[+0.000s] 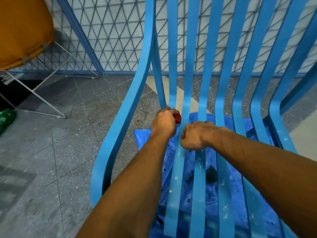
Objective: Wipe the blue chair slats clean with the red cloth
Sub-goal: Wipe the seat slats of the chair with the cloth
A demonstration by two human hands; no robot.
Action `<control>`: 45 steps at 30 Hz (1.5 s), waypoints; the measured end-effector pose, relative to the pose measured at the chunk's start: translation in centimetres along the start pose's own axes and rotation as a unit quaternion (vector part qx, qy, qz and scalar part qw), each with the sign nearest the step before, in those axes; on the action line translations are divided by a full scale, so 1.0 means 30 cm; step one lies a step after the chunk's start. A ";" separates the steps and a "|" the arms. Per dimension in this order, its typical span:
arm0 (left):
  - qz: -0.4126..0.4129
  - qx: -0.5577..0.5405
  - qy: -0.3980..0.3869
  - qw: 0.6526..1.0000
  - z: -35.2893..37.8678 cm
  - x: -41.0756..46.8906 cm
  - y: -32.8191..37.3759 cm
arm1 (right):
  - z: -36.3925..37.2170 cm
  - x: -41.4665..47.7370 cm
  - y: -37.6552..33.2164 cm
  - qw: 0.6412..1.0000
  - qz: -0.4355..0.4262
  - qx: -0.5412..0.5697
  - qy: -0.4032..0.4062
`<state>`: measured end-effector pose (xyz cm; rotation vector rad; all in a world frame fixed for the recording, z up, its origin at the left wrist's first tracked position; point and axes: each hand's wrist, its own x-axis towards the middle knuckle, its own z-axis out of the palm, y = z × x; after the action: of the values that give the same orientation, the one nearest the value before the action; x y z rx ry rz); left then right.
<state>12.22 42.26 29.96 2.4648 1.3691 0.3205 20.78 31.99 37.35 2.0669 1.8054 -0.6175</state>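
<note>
The blue slatted chair (208, 69) fills the right half of the view, its slats curving from backrest down into the seat. White specks dot the seat slats. My left hand (163, 123) grips the bunched red cloth (177, 116) against the second slat from the left, at the bend where back meets seat. Only a small red bulge shows past my fingers. My right hand (195, 135) is curled into a fist over the seat slats just right of it; whether it holds a slat or anything else is hidden.
A blue plastic sheet (144, 136) lies under the chair with dark debris on it. A blue-framed wire mesh fence (106, 31) stands behind. An orange chair (22, 31) on white wire legs is at upper left, a green object (6, 117) on the speckled floor.
</note>
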 end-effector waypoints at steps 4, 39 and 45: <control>0.021 0.027 -0.003 0.999 -0.008 -0.021 -0.014 | -0.002 0.002 -0.006 1.000 0.002 -0.008 -0.006; -0.083 -0.037 -0.012 0.996 -0.035 -0.436 -0.009 | 0.116 -0.030 -0.012 0.999 0.012 -0.008 -0.046; -0.110 -0.059 -0.024 0.992 -0.069 -0.644 -0.017 | 0.150 -0.109 -0.046 0.995 0.026 0.098 0.003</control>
<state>1.07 26.36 30.80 2.1868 1.5375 0.2805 18.59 27.12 35.26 2.2349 1.7509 -0.8033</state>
